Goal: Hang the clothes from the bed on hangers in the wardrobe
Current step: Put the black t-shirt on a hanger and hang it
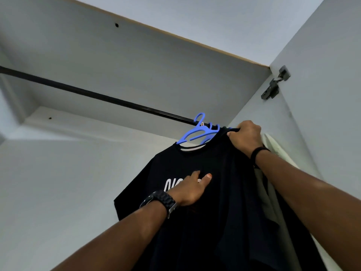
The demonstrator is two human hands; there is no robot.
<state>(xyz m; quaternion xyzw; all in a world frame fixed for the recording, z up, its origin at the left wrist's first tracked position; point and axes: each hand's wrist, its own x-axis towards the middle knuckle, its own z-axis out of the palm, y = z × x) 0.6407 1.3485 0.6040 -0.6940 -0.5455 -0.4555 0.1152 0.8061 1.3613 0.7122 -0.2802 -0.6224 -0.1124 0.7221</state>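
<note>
A black T-shirt (195,222) with white lettering hangs on a blue plastic hanger (199,132) hooked over the black wardrobe rail (97,94). My left hand (189,190) lies flat on the shirt's chest, fingers straight, partly covering the lettering. My right hand (246,137) is up at the rail's right end, fingers curled round the shirt's shoulder fabric. Behind the black shirt a pale garment (273,149) hangs against the right wall, mostly hidden.
The wardrobe's white top panel (156,65) sits close above the rail. A white side wall with a dark metal hinge (275,83) stands at the right. The rail runs bare to the left of the hanger. The white back wall (58,173) lies behind.
</note>
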